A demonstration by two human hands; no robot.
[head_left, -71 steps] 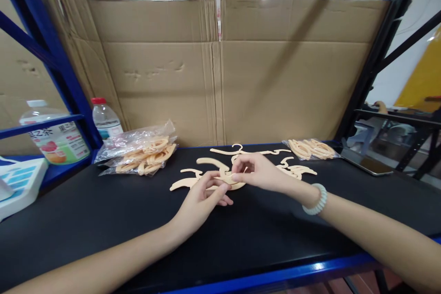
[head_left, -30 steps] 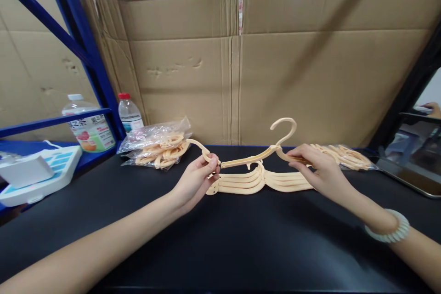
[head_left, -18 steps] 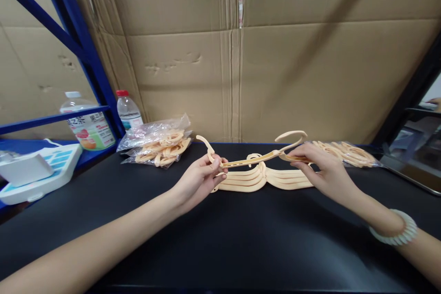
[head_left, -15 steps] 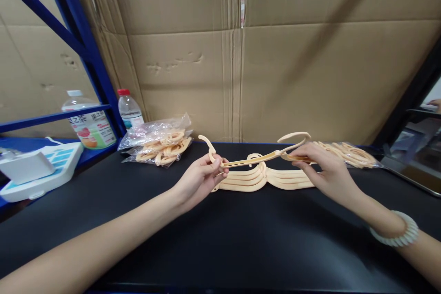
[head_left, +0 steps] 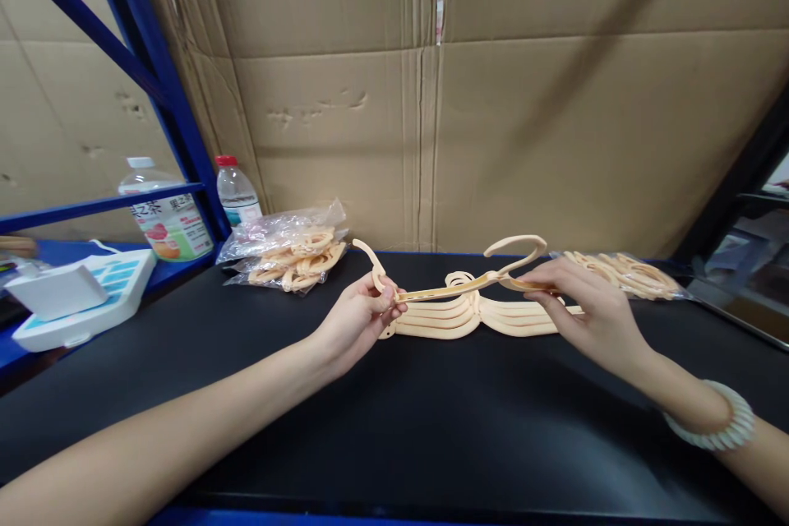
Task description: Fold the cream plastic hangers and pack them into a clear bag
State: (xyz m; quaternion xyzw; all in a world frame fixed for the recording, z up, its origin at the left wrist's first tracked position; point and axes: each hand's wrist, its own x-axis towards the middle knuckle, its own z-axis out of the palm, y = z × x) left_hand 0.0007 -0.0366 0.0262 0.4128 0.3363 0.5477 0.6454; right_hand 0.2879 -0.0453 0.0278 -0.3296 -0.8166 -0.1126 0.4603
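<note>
Between my two hands is a peach-coloured plastic folding hanger (head_left: 456,289), held above the table with its hook curving up and to the left. My left hand (head_left: 361,312) pinches the hanger's left end, where a short curved piece sticks up past the fingers. Fingers of my right hand (head_left: 585,304) are closed on the other arm, just right of the hook; its far end is hidden by the hand. Behind and below lies a row of several like hangers (head_left: 437,320) on the black table (head_left: 431,419), their hooks pointing away from me.
Bagged peach hanger parts (head_left: 302,255) lie at the back left, and another clear bag (head_left: 629,274) at the back right. Two bottles (head_left: 237,193) stand by the blue rack post (head_left: 178,140). A white scale-like device (head_left: 92,296) is far left. Cardboard (head_left: 333,115) walls the back.
The held hanger has turned slightly, its hook shifting a little left and up. Both hands keep their grip. The whole view has shifted slightly.
</note>
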